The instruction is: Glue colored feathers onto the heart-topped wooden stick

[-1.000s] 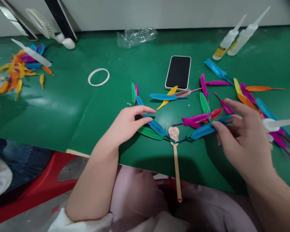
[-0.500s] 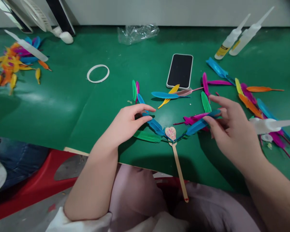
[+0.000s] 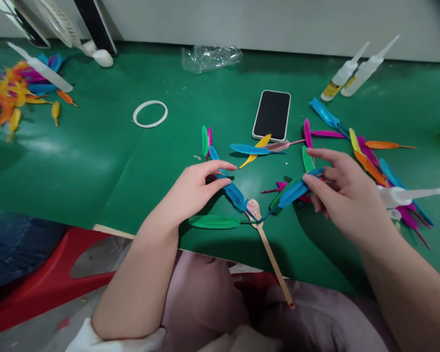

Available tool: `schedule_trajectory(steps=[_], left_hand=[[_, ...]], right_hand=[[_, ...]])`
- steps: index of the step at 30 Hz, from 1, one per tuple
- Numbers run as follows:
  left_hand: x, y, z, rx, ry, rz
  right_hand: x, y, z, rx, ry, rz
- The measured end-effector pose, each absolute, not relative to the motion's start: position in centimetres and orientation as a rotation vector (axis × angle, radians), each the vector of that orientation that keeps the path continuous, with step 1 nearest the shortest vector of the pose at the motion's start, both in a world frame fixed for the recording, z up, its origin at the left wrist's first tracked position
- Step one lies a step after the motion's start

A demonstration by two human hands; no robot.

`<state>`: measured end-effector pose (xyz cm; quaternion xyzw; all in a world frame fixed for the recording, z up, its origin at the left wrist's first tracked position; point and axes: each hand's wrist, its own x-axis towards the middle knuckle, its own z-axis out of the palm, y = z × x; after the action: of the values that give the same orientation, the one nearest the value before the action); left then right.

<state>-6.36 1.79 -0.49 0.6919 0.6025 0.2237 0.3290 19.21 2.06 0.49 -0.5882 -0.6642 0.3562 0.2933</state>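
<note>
slanting forward-left — wooden stick (image 3: 274, 259), head (image 3: 254, 209) foremost

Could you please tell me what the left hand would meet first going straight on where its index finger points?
Probably the yellow feather, whose near end appears just ahead of the left hand, though depth is unclear.

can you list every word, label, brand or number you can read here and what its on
No text can be read.
Left bottle of the pair by the wall: dark print on its yellow label, too small and blurred to read.
Right bottle: yellow label partly hidden, nothing legible.
Phone: dark screen, no text showing.
Stick: no lettering visible.
</note>
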Motion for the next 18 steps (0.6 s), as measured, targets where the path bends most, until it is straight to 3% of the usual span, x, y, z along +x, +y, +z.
schedule_trajectory(steps=[9,18], left_hand=[[-6.8,0.7,-0.8,1.81,1.572,0.631],[-7.5,-1.3,-1.4,1.764,1.689,0.678]], right_hand=[[17.3,-2.4,0.2,-0.916,-2.732,0.873],[16.8,-3.6,-1.8,-0.939,-2.7,0.879]])
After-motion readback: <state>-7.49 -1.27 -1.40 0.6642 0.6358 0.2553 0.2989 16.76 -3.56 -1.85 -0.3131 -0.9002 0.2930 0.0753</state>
